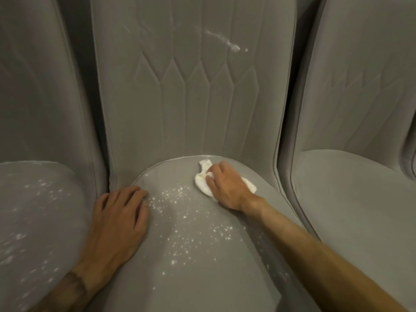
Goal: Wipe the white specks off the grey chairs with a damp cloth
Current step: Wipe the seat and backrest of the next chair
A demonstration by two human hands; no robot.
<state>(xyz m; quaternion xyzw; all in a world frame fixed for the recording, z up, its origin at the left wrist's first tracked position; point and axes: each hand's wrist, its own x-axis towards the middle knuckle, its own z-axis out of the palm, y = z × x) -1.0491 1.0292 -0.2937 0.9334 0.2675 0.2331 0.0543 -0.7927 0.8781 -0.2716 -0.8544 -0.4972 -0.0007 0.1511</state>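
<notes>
A grey upholstered chair fills the middle of the view, its seat (193,273) scattered with white specks (180,233). My right hand (225,188) presses a crumpled white cloth (202,180) onto the back right part of that seat, fingers curled over it. My left hand (121,212) rests flat on the seat's left edge, fingers spread, holding nothing. A white smear (225,40) marks the quilted backrest (193,91) high up.
A second grey chair (33,210) stands at the left, its seat also dotted with white specks. A third grey chair (355,194) stands at the right; no specks show on its seat. Narrow gaps separate the chairs.
</notes>
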